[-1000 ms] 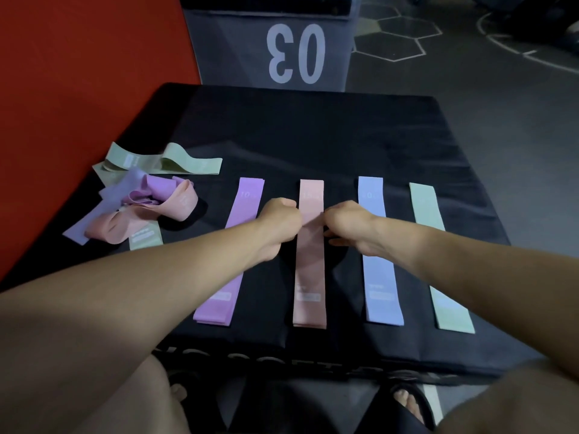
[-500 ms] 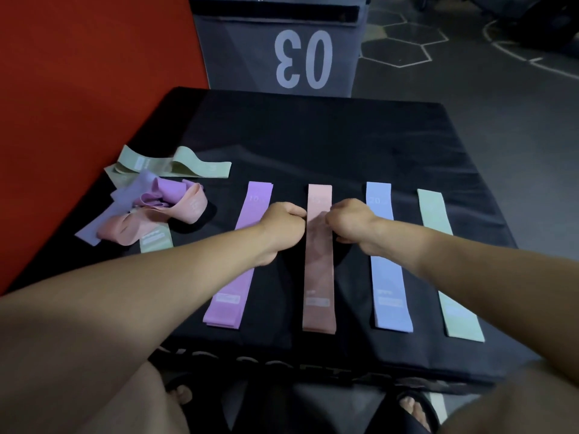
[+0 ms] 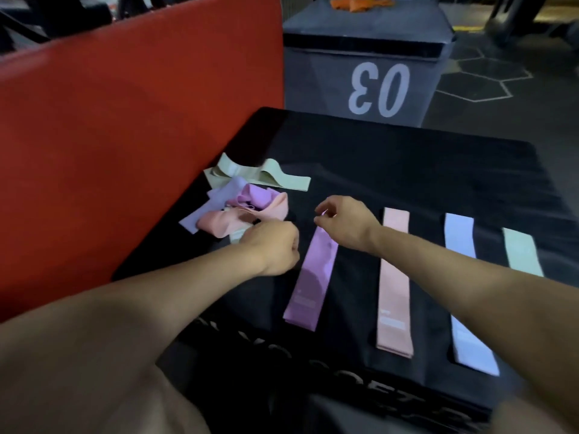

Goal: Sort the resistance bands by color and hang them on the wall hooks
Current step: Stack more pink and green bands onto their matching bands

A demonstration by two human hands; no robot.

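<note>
Resistance bands lie sorted on the black padded box (image 3: 407,170): purple band (image 3: 313,277), pink band (image 3: 394,277), blue band (image 3: 460,239) and green band (image 3: 521,253) side by side, with a tangled pile (image 3: 241,202) at the left. Both hands have left the pink band and shifted leftward. The left hand (image 3: 272,249), curled closed, holds nothing visible beside the pile; the right hand (image 3: 344,223) hovers half-open over the purple band's far end.

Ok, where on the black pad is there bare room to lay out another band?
Free: the far half of the black pad, beyond the row's far ends, and the strip between the purple band and pink band. Crowded: the left edge by the red mat, where the tangled pile and both hands sit.
</note>
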